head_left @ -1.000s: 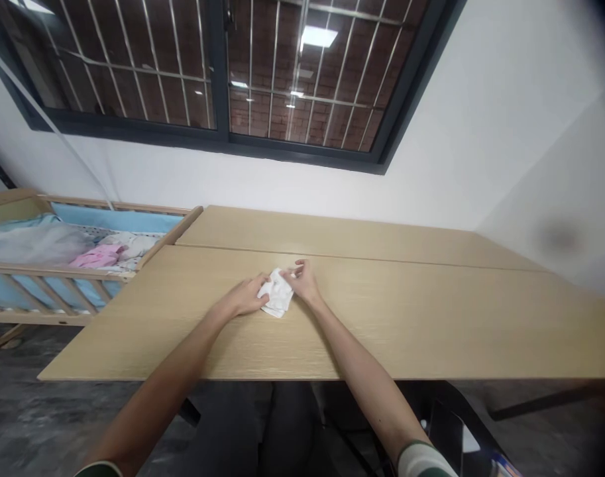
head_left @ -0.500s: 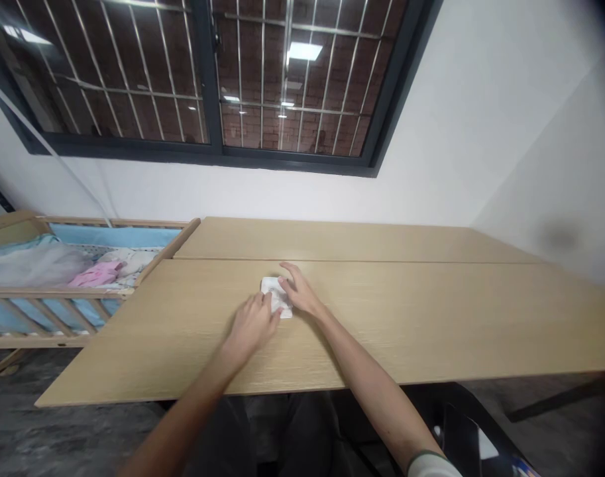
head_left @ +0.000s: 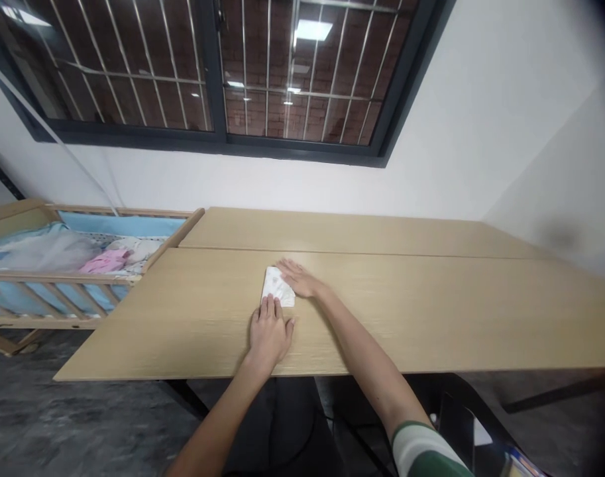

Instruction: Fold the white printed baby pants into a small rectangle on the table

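Under right hand (head_left: pixel 298 279), white cloth (head_left: pixel 276 289) partly hidden

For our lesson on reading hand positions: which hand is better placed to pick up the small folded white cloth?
Probably the right hand: it lies flat with fingers over the far right edge of the white cloth. The left hand only touches its near edge with fingertips, palm on the table.

One cloth (head_left: pixel 275 289), two tables (head_left: pixel 431 311), one crib (head_left: pixel 58 276)
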Demonstrator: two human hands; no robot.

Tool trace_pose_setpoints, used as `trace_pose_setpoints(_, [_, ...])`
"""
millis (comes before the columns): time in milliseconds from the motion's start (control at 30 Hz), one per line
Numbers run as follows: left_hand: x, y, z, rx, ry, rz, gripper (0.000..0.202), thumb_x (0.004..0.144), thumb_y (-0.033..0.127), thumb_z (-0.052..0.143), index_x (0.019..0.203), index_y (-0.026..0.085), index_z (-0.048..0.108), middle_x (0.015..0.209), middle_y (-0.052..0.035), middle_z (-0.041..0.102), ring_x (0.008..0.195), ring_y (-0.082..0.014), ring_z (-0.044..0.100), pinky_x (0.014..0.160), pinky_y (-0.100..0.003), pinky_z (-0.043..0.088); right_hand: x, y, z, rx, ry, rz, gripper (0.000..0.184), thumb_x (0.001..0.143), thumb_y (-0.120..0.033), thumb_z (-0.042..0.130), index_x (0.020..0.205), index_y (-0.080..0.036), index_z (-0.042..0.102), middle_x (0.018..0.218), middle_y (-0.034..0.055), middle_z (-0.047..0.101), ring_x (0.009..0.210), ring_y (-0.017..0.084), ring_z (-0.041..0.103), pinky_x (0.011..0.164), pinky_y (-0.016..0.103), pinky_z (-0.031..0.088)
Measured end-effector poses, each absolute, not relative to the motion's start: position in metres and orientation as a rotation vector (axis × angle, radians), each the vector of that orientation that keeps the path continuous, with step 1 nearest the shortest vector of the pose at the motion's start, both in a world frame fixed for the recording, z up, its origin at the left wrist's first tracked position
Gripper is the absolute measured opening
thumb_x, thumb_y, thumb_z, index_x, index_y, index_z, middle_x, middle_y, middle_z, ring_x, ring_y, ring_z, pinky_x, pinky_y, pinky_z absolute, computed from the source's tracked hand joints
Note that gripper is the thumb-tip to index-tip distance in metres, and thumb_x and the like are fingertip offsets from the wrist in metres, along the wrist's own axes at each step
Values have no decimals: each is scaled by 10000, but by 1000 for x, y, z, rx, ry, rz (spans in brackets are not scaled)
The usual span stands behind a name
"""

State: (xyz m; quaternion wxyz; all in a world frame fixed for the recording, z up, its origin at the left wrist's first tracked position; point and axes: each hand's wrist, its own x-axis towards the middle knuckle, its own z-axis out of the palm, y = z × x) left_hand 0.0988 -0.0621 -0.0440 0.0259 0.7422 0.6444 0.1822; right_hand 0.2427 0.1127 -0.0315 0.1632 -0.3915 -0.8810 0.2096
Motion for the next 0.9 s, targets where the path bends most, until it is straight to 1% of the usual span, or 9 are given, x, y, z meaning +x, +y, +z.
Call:
trace_pose_setpoints(100, [90,-56,-38,2277,1940,567,618,993,427,432,1464,28,461,1553,-277,398,1453,-380,371,1135,-493,363,245,120,-38,-1163,-2453,571,667,1056,-608,259,1602,-232,330,1671,79,247,1561,239,160,1267,455,115])
trace_pose_setpoints(200, [66,-34,-20,2239,1915,561,499,1004,444,397,1293,99,612,1377,-238,595,1304,-343,538,1072,-435,416,245,113,-41,-1131,-2301,442,645,1052,-544,342,1594,-194,335,1644,127,306,1531,256,244,1248,463,183])
trace_pose_setpoints(300, [43,-4,-2,2135,2041,577,557,1023,481,297,1178,68,636,1217,-288,650,1195,-390,596,1002,-493,443,246,107,-40,-1139,-2039,367,572,1005,-468,467,1492,-167,471,1482,170,489,1396,276,431,1179,468,310])
trace_pose_setpoints(400, [38,18,6,2048,2080,512,577,993,535,370,1130,42,636,1150,-328,660,1111,-437,636,914,-521,478,246,102,-37,-1149,-1886,472,391,911,-412,595,1192,-149,665,1200,137,605,1116,245,593,1034,414,445])
trace_pose_setpoints(500, [46,22,3,2039,1993,471,444,967,480,471,1123,96,633,1115,-263,700,1042,-373,686,863,-435,500,243,91,-32,-1162,-1849,552,262,833,-355,661,1001,-155,679,1039,84,604,909,194,600,899,362,495])
trace_pose_setpoints(600, [50,3,0,2053,1921,512,319,966,375,478,1149,145,601,1126,-198,713,1047,-302,689,845,-355,488,233,70,-29,-1209,-1792,581,245,763,-312,706,946,-166,634,991,55,585,866,178,566,847,339,495])
trace_pose_setpoints(733, [21,-60,4,2069,1874,556,249,967,363,443,1048,179,591,1011,-143,718,955,-277,686,778,-329,469,199,13,-30,-1239,-1754,729,185,760,-281,682,851,-186,552,791,-9,556,726,147,537,675,264,480])
trace_pose_setpoints(800, [-12,-106,10,2092,1838,555,241,961,396,438,969,202,581,907,-90,703,863,-251,675,736,-311,459,173,-27,-26,-1201,-1737,931,180,775,-280,674,849,-190,538,723,-31,543,642,126,521,588,229,443])
trace_pose_setpoints(900, [-75,-183,24,2132,1763,557,306,954,500,426,909,234,571,799,-14,648,737,-208,630,672,-279,440,129,-93,-11,-1022,-1638,1416,278,738,-309,755,889,-193,552,725,-34,574,623,118,549,568,216,441])
